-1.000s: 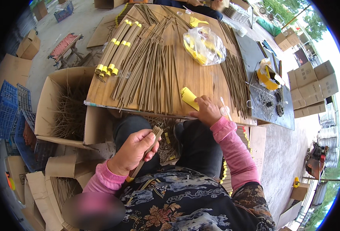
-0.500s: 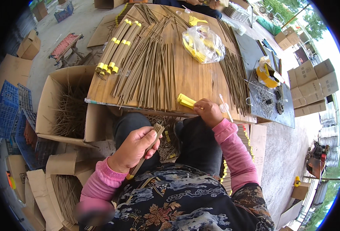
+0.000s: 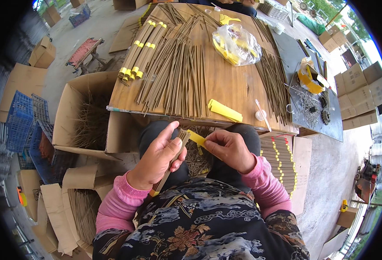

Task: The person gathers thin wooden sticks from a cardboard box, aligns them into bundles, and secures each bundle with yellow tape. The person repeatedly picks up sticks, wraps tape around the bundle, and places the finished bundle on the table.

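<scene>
right hand [image 3: 230, 149] back, yellow strip [image 3: 198, 138] half-hidden

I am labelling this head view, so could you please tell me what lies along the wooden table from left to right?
Yellow-banded stick bundles → loose sticks → stack of yellow strips → clear bag of yellow strips → further row of sticks → yellow tape roll on the dark sheet.

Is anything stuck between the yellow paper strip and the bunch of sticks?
Nothing visible. The right hand holds the yellow strip right against the stick bundle gripped by the left hand.
</scene>
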A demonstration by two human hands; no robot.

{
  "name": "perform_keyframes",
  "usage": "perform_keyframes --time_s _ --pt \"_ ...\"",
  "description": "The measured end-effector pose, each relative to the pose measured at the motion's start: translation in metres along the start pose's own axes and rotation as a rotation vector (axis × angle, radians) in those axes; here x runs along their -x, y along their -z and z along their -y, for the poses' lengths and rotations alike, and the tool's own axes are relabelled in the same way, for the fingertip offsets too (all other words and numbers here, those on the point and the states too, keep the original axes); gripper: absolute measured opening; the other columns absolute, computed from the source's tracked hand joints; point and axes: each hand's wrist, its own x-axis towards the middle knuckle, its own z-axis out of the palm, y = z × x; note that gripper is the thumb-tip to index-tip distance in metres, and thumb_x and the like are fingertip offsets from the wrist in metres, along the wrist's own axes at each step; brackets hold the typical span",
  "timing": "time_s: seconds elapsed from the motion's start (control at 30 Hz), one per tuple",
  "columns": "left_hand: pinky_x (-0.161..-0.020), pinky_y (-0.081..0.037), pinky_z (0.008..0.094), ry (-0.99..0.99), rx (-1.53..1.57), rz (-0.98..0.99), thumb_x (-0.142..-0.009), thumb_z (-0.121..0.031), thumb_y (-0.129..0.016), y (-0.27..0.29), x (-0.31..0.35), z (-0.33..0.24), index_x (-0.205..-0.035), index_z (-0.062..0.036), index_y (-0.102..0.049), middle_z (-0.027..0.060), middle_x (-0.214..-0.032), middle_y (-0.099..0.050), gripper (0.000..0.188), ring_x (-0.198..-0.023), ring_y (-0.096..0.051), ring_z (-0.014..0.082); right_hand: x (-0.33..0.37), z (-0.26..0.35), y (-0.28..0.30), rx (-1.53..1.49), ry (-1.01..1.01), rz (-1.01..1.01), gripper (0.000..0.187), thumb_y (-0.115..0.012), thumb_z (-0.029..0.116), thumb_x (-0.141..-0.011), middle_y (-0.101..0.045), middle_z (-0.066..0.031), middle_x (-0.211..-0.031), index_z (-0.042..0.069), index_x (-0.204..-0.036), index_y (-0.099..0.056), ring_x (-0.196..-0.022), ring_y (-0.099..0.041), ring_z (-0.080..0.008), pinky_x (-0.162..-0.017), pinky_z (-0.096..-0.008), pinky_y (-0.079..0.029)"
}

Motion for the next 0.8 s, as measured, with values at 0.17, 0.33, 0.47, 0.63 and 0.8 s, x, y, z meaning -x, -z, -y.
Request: perform_keyframes --time_s 0.17,0.33,0.47,0.63,0.8 --pt "-0.047 -0.034 0.0168 0.041 0.04 0.05 -0.094 -0.027 -0.041 -0.002 0.003 0.0 -0.101 -0.0037 -0.049 0.0026 -0.073 -0.048 0.026 -0.054 -0.04 0.0052 0.013 0.005 -0.011 -0.09 0.01 0.076 0.015 -0.06 0.01 -0.081 -0.058 -0.0045 -0.067 -0.003 -0.089 -0.059 -0.063 -0.05 -0.0053 -0.056 -0.0223 -0.044" --pt "-0.048 -0.035 0.0169 0.025 -0.04 0.046 -0.094 -0.027 -0.041 -0.009 0.005 0.003 -0.107 -0.0024 -0.049 0.0024 -0.074 -0.049 0.029 -0.056 -0.041 0.005 0.015 0.015 -0.025 -0.012 0.243 -0.023 0.02 -0.063 0.007 -0.078 -0.061 -0.0108 -0.075 -0.002 -0.094 -0.057 -0.068 -0.059 -0.0135 -0.063 -0.0251 -0.047" --pt "-0.049 -0.035 0.0167 -0.001 -0.071 0.046 -0.094 -0.027 -0.041 -0.012 0.011 0.0 -0.111 -0.0013 -0.048 0.0022 -0.074 -0.049 0.032 -0.056 -0.041 0.0049 0.022 0.023 -0.022 0.081 0.224 -0.022 0.016 -0.06 0.005 -0.08 -0.06 -0.0108 -0.073 -0.003 -0.094 -0.057 -0.066 -0.058 -0.0132 -0.06 -0.0256 -0.046" --pt "-0.048 -0.034 0.0163 -0.028 -0.119 0.046 -0.094 -0.027 -0.041 -0.018 0.018 -0.003 -0.111 0.0 -0.048 0.0021 -0.073 -0.049 0.033 -0.057 -0.041 0.0048 0.031 0.026 -0.018 -0.237 0.088 0.022 0.013 -0.057 0.011 -0.085 -0.053 -0.0019 -0.063 -0.002 -0.087 -0.057 -0.058 -0.048 -0.0058 -0.051 -0.0217 -0.041" --pt "-0.048 -0.034 0.0164 -0.098 -0.171 0.086 -0.094 -0.026 -0.041 -0.023 0.022 0.002 -0.111 0.0018 -0.048 0.0021 -0.072 -0.049 0.033 -0.057 -0.04 0.0049 0.03 0.037 -0.019 -0.277 0.052 0.088 0.019 -0.056 0.017 -0.087 -0.049 0.002 -0.06 -0.001 -0.083 -0.057 -0.055 -0.042 -0.0029 -0.046 -0.0193 -0.035"
